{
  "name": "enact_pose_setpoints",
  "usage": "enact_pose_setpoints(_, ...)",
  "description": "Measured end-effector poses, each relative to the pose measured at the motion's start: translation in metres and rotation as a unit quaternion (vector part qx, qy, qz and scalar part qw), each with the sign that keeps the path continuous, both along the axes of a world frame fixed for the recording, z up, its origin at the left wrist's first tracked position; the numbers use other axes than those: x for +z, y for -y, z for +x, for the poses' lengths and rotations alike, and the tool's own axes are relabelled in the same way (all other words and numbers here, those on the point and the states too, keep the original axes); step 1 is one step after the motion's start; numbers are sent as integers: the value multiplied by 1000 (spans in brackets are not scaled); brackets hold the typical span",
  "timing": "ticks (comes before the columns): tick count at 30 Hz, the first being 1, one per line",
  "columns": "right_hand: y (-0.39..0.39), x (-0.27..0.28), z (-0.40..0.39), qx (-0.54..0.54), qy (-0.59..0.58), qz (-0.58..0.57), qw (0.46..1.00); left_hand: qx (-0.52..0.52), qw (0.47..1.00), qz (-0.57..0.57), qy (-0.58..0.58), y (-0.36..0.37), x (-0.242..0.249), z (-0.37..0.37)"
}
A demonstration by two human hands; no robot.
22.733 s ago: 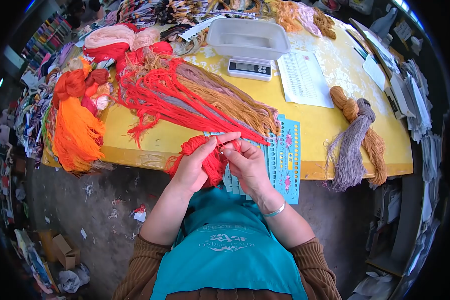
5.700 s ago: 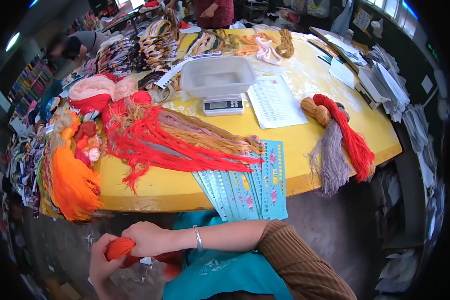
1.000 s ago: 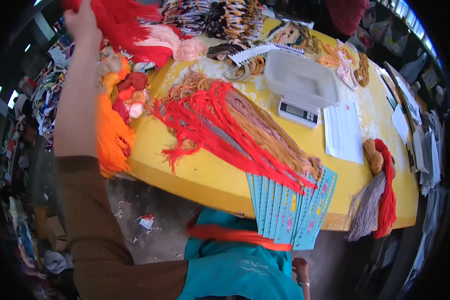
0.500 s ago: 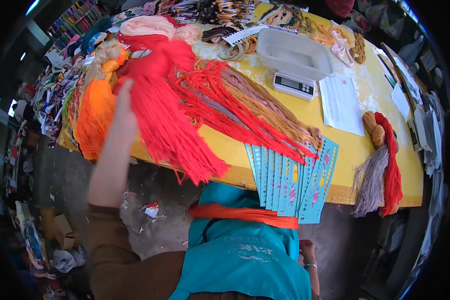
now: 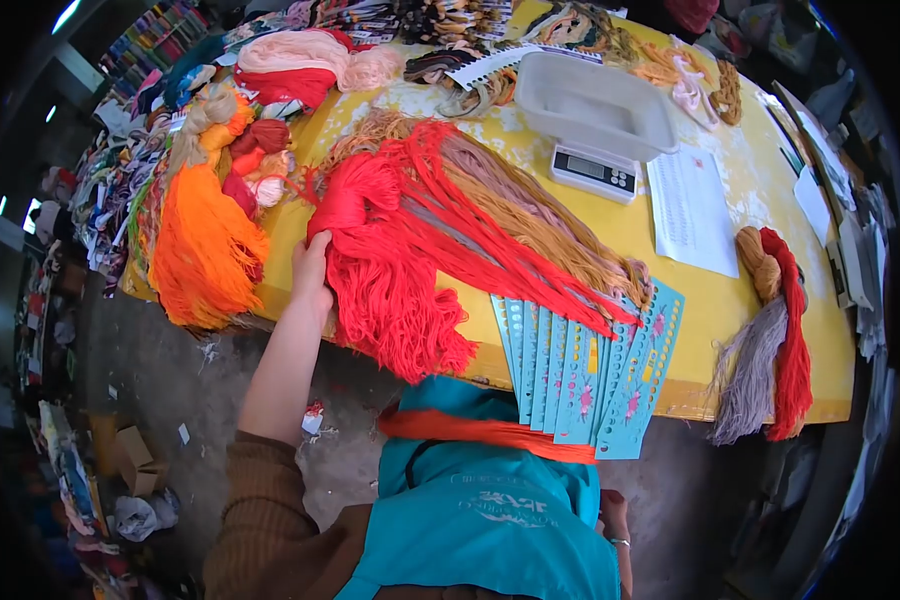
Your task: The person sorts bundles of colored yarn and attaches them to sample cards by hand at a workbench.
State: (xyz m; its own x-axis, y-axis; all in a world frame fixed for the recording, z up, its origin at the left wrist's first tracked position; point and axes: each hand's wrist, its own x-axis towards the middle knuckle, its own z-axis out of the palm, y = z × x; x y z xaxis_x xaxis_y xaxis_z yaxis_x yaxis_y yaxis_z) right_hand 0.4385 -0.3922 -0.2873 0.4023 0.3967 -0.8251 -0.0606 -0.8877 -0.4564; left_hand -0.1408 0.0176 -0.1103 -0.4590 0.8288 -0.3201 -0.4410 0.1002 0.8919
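Note:
My left hand (image 5: 313, 268) is closed on the left side of a thick red skein (image 5: 385, 270), which lies near the table's front edge with its loose ends spread out. Beside that skein, long red, tan and mauve threads (image 5: 530, 215) stretch across to teal punched cards (image 5: 580, 375) overhanging the edge. My right hand (image 5: 613, 508) hangs low beside the teal apron (image 5: 490, 510), below the table; its fingers are mostly hidden. A band of orange-red thread (image 5: 480, 436) crosses the apron.
Orange skeins (image 5: 205, 245) and smaller red ones lie on the left of the yellow table (image 5: 695, 375). Farther back are a scale (image 5: 592, 172) under a clear tray (image 5: 590, 105), and a printed sheet (image 5: 692, 212). Grey and red skeins (image 5: 792, 340) hang over the right edge.
The red skein was raised and blurred over the left part of the table; it has come down to the right onto the table, with my left hand. Smaller red skeins behind it now show.

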Motion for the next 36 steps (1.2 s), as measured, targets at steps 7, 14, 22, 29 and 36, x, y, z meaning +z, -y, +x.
enact_pose_setpoints(7, -6, 21, 111, -136, 244, 372, 885, 12, 996, 85, 19, 25, 75, 12)
enact_pose_setpoints(14, -187, 289, -43, -7, 284, 571, 770, 171, 872, 281, -362, 118, 150, 44)
enact_pose_setpoints(22, -271, 333, -318, 234, -546, 433, 678, -55, 531, 343, -773, 185, 150, 99)
enact_pose_setpoints(29, -287, 272, -358, 105, -647, 329, 680, 31, 704, 200, -681, 218, 165, 62)
enact_pose_setpoints(36, -286, 267, -353, 255, -531, 406, 699, -143, 734, 243, -618, 167, 165, 59)
